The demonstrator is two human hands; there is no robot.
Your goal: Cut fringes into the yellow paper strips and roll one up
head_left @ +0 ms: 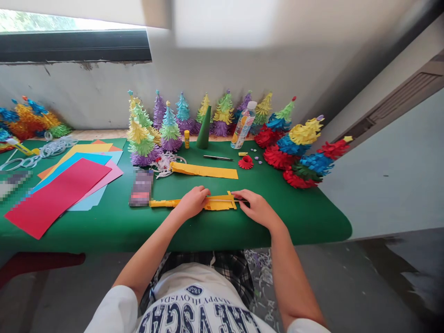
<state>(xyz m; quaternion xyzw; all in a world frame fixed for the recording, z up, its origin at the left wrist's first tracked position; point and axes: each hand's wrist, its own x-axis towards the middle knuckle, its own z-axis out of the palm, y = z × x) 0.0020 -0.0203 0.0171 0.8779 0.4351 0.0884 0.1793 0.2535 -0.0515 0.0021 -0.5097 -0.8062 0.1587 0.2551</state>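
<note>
A long orange-yellow fringed paper strip (pixel 222 202) lies across the green table near its front edge. My left hand (pixel 193 202) rests on the middle of this strip, its fingers bent and pressed on the paper. At the strip's right end, my right hand (pixel 255 207) pinches a thin stick (pixel 245 200) that lies along the paper. Just behind the hands is a second yellow strip (pixel 208 170), its left end crumpled. A phone (pixel 141 187) sits by the left end of the fringed strip.
Coloured paper sheets (pixel 65 189) overlap at the left. Fringed paper trees (pixel 169 129) line the back. A green cone (pixel 205 129), a glue stick (pixel 187 138), a bottle (pixel 243 126), a pen (pixel 218 157) and a red paper flower (pixel 245 162) stand or lie behind the strips.
</note>
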